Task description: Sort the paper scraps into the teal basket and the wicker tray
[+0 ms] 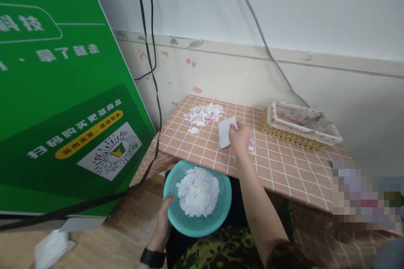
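Observation:
My left hand [163, 219] grips the near left rim of a round teal plastic colander [224, 201], its thumb over the edge. The colander rests at my lap, just below the table's front edge. Inside lies a heaped mound of white, flaky scraps [198, 193], which look like torn paper. Over the table my right hand [240, 138] is closed on a flat white card [225, 133], pinching its right side. A small pinkish, clear piece [251, 145] sits beside that hand. Farther back is a loose pile of white and pink paper scraps [205, 113].
A brown checked cloth covers the table [186, 147]. At its back right stands a cloth-lined wicker basket [292, 136]. On the left rises a large green sign [38, 105], with a black cable [158, 109] hanging before it. A white bag-like object [53, 249] appears at lower left.

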The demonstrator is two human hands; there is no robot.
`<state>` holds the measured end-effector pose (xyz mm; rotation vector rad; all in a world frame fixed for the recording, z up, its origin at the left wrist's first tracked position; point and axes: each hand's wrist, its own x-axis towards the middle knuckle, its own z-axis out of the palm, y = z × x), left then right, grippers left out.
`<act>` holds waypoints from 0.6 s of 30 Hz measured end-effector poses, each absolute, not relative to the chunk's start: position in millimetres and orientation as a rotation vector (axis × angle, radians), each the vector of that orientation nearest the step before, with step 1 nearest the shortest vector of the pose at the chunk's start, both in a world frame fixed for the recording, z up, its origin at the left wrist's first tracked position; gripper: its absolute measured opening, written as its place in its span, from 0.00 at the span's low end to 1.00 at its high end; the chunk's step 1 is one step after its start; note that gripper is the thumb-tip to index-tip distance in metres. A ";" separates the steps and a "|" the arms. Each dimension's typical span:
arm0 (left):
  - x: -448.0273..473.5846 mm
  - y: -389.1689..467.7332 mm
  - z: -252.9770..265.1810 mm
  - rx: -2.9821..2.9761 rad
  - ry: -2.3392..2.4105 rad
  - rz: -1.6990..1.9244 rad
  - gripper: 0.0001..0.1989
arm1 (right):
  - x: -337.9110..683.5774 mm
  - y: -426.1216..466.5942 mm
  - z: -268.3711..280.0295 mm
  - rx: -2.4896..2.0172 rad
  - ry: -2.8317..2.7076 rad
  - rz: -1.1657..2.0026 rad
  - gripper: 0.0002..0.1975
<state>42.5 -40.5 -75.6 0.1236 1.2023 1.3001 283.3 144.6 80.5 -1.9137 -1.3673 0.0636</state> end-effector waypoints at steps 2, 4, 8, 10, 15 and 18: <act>42.1 -41.3 -75.7 0.132 1.186 1.293 0.10 | 285.9 145.7 78.1 -1.938 -1.358 0.023 0.19; 41.5 -42.0 -76.3 0.133 1.175 1.297 0.10 | 293.5 142.7 78.4 -1.970 -1.342 -0.035 0.19; 40.2 -42.3 -79.9 0.132 1.187 1.335 0.10 | 297.9 135.1 86.6 -1.897 -1.427 -0.069 0.19; 40.3 -42.4 -81.4 0.140 1.196 1.348 0.10 | 285.2 134.6 92.3 -1.768 -1.589 -0.047 0.19; 41.3 -42.8 -78.6 0.130 1.161 1.338 0.12 | 237.3 142.8 104.2 -1.433 -2.186 0.049 0.18; 40.2 -43.2 -76.7 0.156 1.156 1.346 0.12 | 230.9 147.3 108.2 -1.301 -2.400 0.040 0.16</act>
